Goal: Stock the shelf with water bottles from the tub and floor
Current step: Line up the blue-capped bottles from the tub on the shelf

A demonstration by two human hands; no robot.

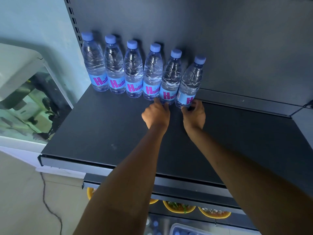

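Along the back panel of the dark shelf [101, 126] stands a row of six water bottles [133, 72], upright, blue-capped, with blue labels lettered in pink, each one touching or just beside its neighbour. Both bare arms reach across the shelf to the right end of the row. The left hand [156, 114] is at the foot of the fifth bottle [170, 77], its fingers [163, 103] curled narrowly against the base. The right hand [194, 116] holds the foot of the sixth bottle [190, 80], thumb on one side and fingers wrapped round the other; this bottle leans slightly right. Below the shelf's front edge, yellow bowls [179, 208] sit on a lower shelf, and a tub [174, 228] holding blue caps shows at the bottom. Left of the shelf stands a fish tank [28, 102].
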